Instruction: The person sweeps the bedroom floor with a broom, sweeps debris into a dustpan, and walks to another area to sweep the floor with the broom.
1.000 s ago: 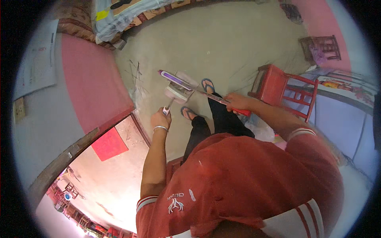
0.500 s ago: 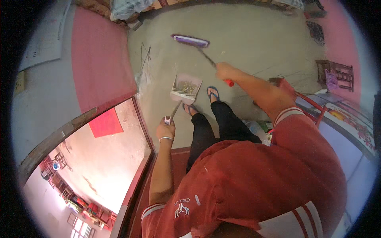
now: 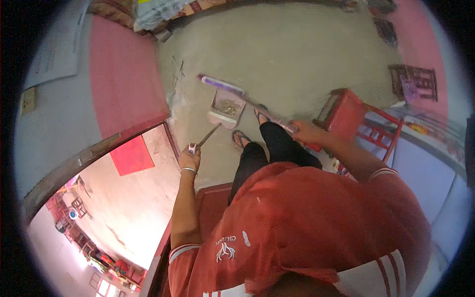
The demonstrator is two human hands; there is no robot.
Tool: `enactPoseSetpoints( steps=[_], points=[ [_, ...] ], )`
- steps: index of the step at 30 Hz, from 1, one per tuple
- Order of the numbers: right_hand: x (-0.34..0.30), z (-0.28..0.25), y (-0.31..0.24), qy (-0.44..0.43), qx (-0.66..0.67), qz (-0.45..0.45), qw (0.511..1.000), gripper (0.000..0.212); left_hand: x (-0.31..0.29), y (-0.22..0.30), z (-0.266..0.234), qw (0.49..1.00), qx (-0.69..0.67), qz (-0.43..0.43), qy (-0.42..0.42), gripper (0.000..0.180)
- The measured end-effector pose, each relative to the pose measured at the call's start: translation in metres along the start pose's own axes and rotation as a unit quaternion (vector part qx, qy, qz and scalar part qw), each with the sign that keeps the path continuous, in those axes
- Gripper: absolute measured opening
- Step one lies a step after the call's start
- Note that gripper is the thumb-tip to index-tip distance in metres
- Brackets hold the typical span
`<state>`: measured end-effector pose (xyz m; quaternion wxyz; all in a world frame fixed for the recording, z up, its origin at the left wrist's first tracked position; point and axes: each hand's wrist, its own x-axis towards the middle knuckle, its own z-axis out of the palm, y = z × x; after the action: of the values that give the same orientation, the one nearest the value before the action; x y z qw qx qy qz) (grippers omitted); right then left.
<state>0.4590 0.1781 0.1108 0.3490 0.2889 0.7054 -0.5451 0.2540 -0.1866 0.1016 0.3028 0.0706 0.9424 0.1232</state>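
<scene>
My left hand (image 3: pixel 190 158) is closed round the handle of a long-handled dustpan (image 3: pixel 215 119). The pan lies on the floor just ahead of my feet, its mouth facing away from me, with yellowish-brown debris (image 3: pixel 227 107) inside. In my right hand (image 3: pixel 307 132) is the handle of a broom (image 3: pixel 222 85) with a purple and white head. That head lies across the far side of the dustpan, at or just beyond its mouth; whether the two touch I cannot tell. Motion blurs the broom handle slightly.
At the right stand a red wooden chair (image 3: pixel 346 114) and, farther off, a small dark stool (image 3: pixel 414 81). A doorway with a dark red sill (image 3: pixel 213 200) opens at the lower left. Thin dark sticks (image 3: pixel 177 74) lean near the pink wall (image 3: pixel 126 74).
My right hand has drawn the broom toward me, bringing its head from the far floor to the dustpan's mouth. My left hand and the dustpan have shifted slightly left in view.
</scene>
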Motion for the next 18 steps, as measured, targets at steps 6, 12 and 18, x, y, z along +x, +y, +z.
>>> enactPoseSetpoints(
  steps=[6,12,18],
  points=[
    [0.024,0.019,0.055,0.195,-0.191,-0.011,0.962,0.030,-0.012,-0.033,-0.007,0.999,0.029,0.038,-0.011,0.029],
    [0.102,0.050,0.061,0.200,-0.062,0.113,0.971,0.019,-0.010,-0.049,0.004,0.995,0.080,0.047,-0.042,0.030],
    [0.083,0.139,0.002,-0.013,-0.061,-0.065,0.996,0.014,-0.019,-0.052,0.008,0.994,0.093,0.056,-0.023,0.028]
  ],
)
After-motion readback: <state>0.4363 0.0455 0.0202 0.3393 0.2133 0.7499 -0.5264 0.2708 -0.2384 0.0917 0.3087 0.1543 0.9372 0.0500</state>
